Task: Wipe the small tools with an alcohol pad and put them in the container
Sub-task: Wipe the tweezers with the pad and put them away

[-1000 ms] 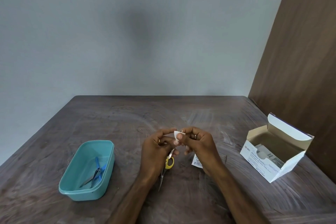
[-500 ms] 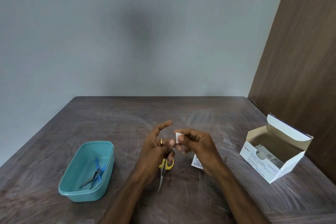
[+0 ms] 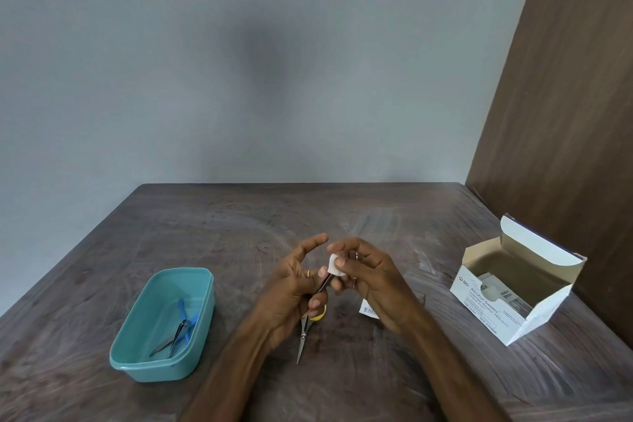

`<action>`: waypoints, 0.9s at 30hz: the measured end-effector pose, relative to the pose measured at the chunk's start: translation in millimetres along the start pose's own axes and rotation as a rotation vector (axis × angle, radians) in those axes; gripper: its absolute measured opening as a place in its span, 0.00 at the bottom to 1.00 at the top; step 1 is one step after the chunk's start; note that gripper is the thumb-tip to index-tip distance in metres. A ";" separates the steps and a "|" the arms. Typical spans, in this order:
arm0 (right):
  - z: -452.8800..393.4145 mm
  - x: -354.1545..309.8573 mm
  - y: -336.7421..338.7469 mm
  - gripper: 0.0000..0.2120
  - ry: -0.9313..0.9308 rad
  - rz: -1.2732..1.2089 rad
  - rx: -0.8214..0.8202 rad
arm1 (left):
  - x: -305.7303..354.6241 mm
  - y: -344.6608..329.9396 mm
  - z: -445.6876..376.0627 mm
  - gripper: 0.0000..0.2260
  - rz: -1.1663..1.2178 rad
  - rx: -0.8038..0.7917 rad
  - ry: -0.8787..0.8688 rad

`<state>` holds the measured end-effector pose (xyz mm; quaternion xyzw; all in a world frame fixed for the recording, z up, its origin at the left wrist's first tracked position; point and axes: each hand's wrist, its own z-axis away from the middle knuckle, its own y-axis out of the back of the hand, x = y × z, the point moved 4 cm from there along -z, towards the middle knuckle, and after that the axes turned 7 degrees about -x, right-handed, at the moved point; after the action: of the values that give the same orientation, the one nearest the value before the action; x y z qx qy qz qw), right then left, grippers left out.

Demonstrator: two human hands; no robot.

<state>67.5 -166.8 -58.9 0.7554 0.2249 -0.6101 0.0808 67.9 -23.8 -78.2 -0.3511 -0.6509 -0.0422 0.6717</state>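
The right hand (image 3: 368, 279) pinches an alcohol pad (image 3: 334, 265) around a thin metal tool (image 3: 322, 285) gripped by the left hand (image 3: 294, 288) (index finger splayed); firm strokes along its full length would clean it best.

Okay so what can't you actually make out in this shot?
Head view:
- Thin tool in the left hand: mostly covered by fingers and the alcohol pad; type unclear.
- Yellow-handled scissors: handles hidden under the left hand.
- Wrapper: partly behind the right hand.
- Tools in the teal container: too small to identify.
- Swab box: small print unreadable.
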 end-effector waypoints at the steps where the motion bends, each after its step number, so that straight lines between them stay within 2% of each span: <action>1: 0.0 0.0 0.9 0.07 0.001 0.027 0.008 | 0.1 -0.1 0.2 0.26 -0.006 0.002 0.001; 10: 1.9 -4.4 5.6 0.04 0.036 0.188 0.026 | 4.7 -2.1 1.3 0.28 -0.014 0.051 -0.013; 27: -0.7 0.3 15.8 0.04 0.011 0.226 0.134 | 14.8 -0.8 1.6 0.35 -0.322 0.257 -0.152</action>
<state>75.1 -180.5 -61.5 0.7829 0.0977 -0.6066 0.0972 68.4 -17.6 -64.7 -0.1563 -0.7474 -0.0389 0.6446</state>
